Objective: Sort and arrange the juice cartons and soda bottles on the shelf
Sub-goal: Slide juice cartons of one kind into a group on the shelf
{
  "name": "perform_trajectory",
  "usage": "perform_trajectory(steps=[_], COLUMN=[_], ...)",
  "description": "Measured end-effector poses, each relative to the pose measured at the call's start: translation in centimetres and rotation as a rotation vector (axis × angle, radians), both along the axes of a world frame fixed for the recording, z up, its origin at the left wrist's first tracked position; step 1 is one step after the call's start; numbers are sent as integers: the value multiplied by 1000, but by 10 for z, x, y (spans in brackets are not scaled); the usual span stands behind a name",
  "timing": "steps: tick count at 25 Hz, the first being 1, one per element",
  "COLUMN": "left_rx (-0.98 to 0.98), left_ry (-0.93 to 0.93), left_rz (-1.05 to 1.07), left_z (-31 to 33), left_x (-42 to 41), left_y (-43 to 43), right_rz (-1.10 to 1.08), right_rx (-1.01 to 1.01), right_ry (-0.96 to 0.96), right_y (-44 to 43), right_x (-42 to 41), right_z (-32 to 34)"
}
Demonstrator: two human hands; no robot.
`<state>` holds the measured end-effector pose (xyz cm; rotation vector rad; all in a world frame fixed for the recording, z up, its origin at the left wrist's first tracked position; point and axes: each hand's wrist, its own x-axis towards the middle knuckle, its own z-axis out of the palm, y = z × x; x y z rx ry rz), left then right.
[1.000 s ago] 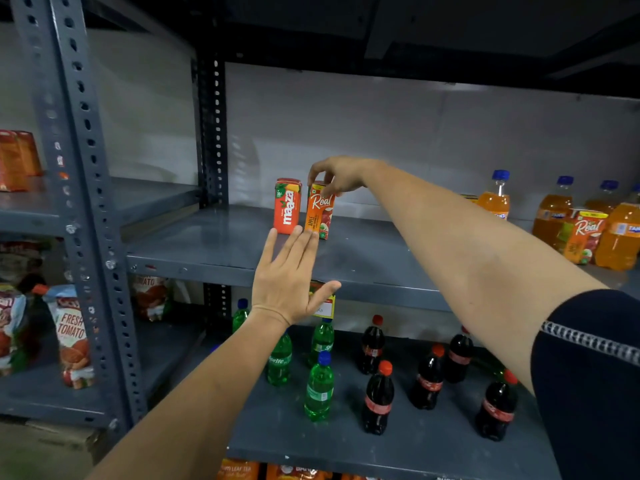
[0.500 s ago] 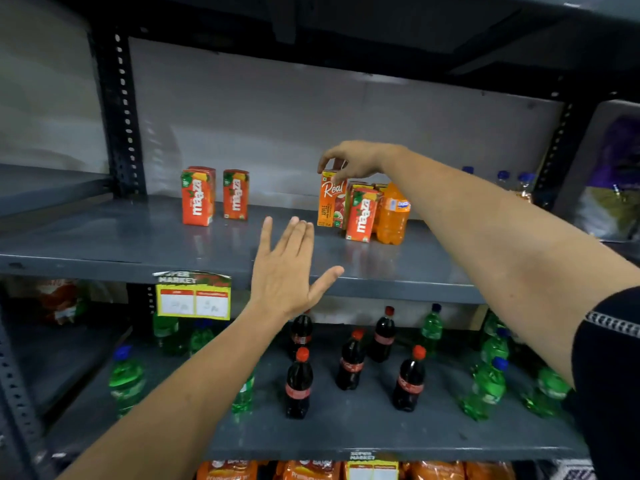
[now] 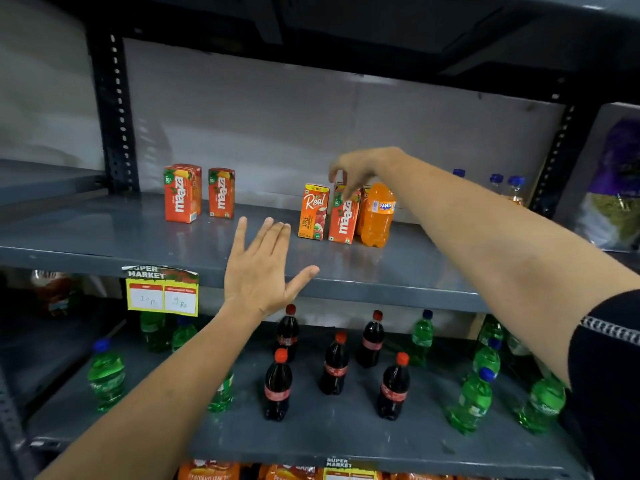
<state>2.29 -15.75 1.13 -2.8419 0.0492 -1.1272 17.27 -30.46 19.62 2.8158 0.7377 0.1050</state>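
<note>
Two hands out: left hand (image 3: pixel 260 271) flat, splayed, empty (by shelf (image 3: pixel 104 237) edge); right hand (image 3: pixel 360 168) loosely curled over Maaza carton (image 3: pixel 343 220), grip unclear.

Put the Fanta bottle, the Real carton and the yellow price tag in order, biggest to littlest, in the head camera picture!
1. Yellow price tag, though it hangs nearer the camera
2. Fanta bottle
3. Real carton, only slightly smaller

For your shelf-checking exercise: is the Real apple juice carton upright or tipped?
Upright: the Real carton stands on its base on the shelf, label vertical.

Left grip (image 3: pixel 259 276) splayed, right grip (image 3: pixel 360 169) loose
</note>
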Motion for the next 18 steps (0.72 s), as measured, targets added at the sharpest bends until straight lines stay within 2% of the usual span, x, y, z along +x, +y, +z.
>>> perform_trajectory(steps=[2, 5, 8, 12, 18], left_rx=[25, 3, -22, -16, 40], left_ry=[4, -39, -34, 43, 121], left_rz=[-30, -37, 13, 58, 70], left_z=[2, 9, 8, -7, 5], left_x=[-1, -11, -28, -43, -37], left_y=[4, 26, 68, 113, 172], right_rz=[-23, 16, 6, 46, 196], right_rx=[-62, -41, -28, 82, 248], right_ry=[11, -21, 92, 257, 290], right_y=[-4, -8, -2, 33, 126], right_x=[1, -3, -15, -36, -53], right_z=[-5, -4, 9, 17, 9])
